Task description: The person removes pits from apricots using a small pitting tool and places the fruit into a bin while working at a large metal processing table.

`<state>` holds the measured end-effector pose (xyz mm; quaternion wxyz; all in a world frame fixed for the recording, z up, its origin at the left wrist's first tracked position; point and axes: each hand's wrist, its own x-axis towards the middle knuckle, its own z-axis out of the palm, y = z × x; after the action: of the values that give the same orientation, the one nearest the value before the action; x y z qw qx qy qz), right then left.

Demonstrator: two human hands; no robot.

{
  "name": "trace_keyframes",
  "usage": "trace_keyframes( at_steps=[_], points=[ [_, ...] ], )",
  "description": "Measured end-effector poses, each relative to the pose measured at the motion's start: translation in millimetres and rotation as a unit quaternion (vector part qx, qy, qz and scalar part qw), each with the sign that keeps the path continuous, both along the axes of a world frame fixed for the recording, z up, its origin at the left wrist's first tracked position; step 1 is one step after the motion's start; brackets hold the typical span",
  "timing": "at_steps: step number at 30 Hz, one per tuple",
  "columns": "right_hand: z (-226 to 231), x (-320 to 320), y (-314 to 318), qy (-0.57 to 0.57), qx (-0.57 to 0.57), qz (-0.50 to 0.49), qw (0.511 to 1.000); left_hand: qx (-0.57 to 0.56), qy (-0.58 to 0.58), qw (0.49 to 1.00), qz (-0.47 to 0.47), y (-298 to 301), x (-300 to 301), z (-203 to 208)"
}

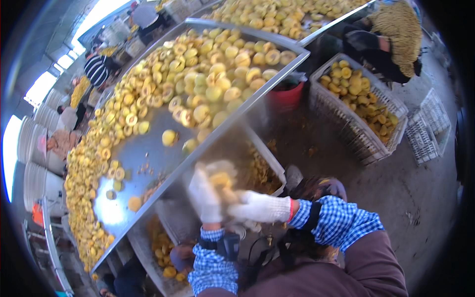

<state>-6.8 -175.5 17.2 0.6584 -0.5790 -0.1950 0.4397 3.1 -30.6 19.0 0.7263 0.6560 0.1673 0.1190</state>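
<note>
In front of my body both my hands wear white knit gloves, and they meet over the near edge of a metal table. My left hand (pixel 204 194), smeared by motion, is closed around a yellow peach piece (pixel 221 179). From the right, my right hand (pixel 260 205) reaches to the lower side of that piece with its fingers curled. Whatever sits in the right fingers is too blurred to name. Beyond the hands, many halved yellow peaches (pixel 217 79) lie on the metal table (pixel 158 121), some with brown pit hollows showing.
Below the table edge stands a bin (pixel 269 171) with yellow-brown scraps. To the right are a crate of peaches (pixel 363 141), a red bucket (pixel 287 96) and a white crate (pixel 428 128). Other people work at the far left; one person (pixel 393 34) sits at upper right.
</note>
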Motion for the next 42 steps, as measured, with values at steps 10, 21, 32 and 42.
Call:
trace_keyframes(
  at_steps=[10, 21, 32, 42],
  points=[
    [-54, -4, 27, 0.039, 0.097, 0.058, 0.993, -0.184, 0.028, 0.981, -0.052, 12, -7, -11],
    [-31, -8, 28, 0.174, 0.146, 0.065, 0.972, -0.258, 0.127, 0.954, -0.087, 36, -11, 8],
    [-2, -16, 45, -0.012, 0.094, 0.04, 0.995, -0.333, 0.043, 0.94, -0.06, 79, -14, -25],
    [-158, 16, 9, -0.491, -0.393, 0.126, 0.767, 0.019, -0.047, 0.964, 0.26, 129, -159, -5]
  ],
)
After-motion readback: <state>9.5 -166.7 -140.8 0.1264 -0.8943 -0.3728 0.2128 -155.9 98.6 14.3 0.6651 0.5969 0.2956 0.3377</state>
